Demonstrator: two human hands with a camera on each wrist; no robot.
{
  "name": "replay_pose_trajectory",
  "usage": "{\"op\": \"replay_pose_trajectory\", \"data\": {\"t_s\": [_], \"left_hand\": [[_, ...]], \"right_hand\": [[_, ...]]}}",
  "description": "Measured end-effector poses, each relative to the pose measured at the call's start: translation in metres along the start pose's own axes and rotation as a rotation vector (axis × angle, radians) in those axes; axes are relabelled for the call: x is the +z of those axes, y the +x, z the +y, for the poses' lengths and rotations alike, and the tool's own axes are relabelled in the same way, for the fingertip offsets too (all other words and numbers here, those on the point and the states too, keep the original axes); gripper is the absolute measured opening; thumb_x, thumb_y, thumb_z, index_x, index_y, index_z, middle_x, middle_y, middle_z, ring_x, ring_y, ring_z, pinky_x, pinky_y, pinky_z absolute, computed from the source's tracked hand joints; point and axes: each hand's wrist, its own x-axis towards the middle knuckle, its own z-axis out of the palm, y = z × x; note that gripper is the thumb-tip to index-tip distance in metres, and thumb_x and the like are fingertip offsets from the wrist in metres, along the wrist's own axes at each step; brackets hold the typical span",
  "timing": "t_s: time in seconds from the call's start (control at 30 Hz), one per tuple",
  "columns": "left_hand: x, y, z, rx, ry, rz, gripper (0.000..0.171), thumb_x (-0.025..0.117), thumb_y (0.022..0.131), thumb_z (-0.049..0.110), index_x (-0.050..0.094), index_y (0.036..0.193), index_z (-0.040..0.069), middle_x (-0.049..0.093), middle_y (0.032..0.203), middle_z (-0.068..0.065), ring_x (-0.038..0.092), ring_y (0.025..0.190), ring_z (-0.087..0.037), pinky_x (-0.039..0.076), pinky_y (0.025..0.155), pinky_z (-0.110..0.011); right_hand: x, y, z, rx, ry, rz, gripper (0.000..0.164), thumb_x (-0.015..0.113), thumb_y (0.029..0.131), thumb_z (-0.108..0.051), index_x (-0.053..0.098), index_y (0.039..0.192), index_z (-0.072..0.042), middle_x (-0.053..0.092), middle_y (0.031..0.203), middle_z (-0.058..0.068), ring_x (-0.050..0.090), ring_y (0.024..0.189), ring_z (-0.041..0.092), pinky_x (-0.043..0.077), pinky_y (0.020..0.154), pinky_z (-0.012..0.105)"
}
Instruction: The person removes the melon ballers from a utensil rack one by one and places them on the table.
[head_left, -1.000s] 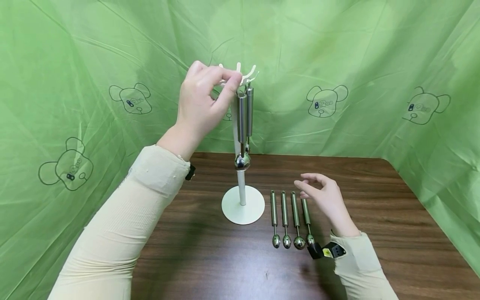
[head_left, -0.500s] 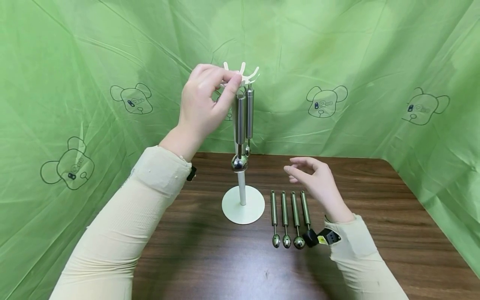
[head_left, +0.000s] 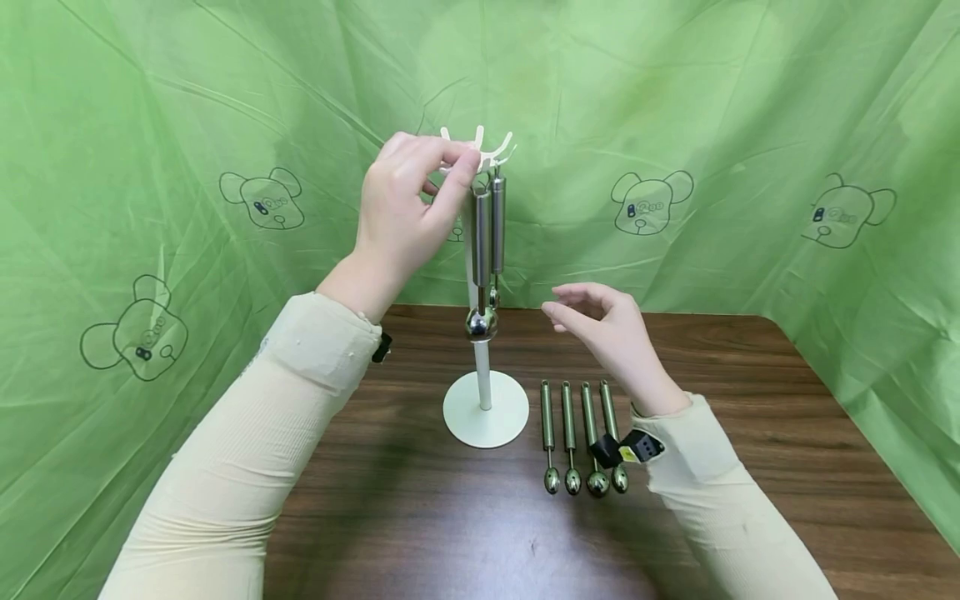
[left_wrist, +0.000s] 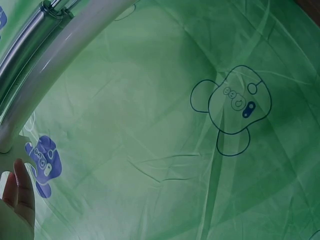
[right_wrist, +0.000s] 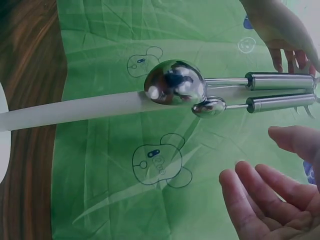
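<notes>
At the top of a white hook stand [head_left: 484, 371], my left hand [head_left: 405, 200] pinches the hooked head between thumb and index finger; the exact contact is partly hidden. Two steel melon ballers hang there, scoops down: the nearer one [head_left: 482, 237] has a large round scoop, the farther one [head_left: 498, 225] a small one. In the right wrist view their scoops [right_wrist: 176, 82] lie in front of the pole. My right hand [head_left: 611, 342] is in the air right of the stand, holding nothing, fingers loosely bent and thumb apart from them.
Several more melon ballers [head_left: 568, 417] lie in a row on the brown wooden table [head_left: 420, 517], right of the stand's round base [head_left: 465, 421]. My right wrist's camera partly covers the row. Green cloth [head_left: 562, 83] with bear drawings encloses the back and sides.
My right hand has risen and moved left, away from the row of melon ballers toward the stand. The left hand stays at the stand's top, where hooks and hanging ballers sway slightly.
</notes>
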Motion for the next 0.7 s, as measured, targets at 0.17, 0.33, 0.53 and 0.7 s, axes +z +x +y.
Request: {"op": "replay_pose_trajectory", "data": {"t_s": [0.17,0.33,0.53,0.7], "left_hand": [[0.0,-0.001,-0.001,-0.008,-0.003,-0.001,0.026,0.055,0.099,0.022,0.075,0.097,0.006,0.076,0.097,-0.006,0.06,0.089,-0.024,0.054,0.066,-0.028],[0.0,-0.001,-0.001,-0.018,0.002,-0.009,0.027,0.055,0.099,0.023,0.075,0.098,0.005,0.076,0.097,-0.007,0.059,0.09,-0.025,0.055,0.066,-0.029],[0.001,-0.001,-0.001,-0.019,-0.007,-0.001,0.026,0.056,0.099,0.023,0.074,0.098,0.004,0.075,0.095,-0.009,0.06,0.09,-0.026,0.056,0.066,-0.033],[0.001,-0.001,0.0,-0.006,-0.01,-0.001,0.027,0.055,0.1,0.022,0.074,0.098,0.004,0.075,0.094,-0.01,0.06,0.089,-0.027,0.056,0.066,-0.035]], "right_hand": [[0.004,0.01,-0.011,-0.044,0.015,-0.008,0.038,0.073,0.09,-0.032,0.068,0.12,-0.009,0.074,0.105,0.004,0.07,0.085,0.01,0.057,0.081,0.024],[0.008,0.02,-0.02,-0.094,0.054,-0.026,0.036,0.072,0.091,-0.027,0.068,0.12,-0.007,0.074,0.106,0.003,0.071,0.085,0.009,0.058,0.081,0.024],[0.012,0.029,-0.027,-0.132,0.083,-0.044,0.034,0.072,0.091,-0.022,0.068,0.12,-0.005,0.074,0.102,0.0,0.071,0.084,0.009,0.059,0.079,0.025],[0.016,0.034,-0.033,-0.149,0.084,-0.074,0.034,0.071,0.091,-0.019,0.067,0.121,-0.003,0.073,0.112,0.013,0.07,0.084,0.008,0.058,0.082,0.025]]}}
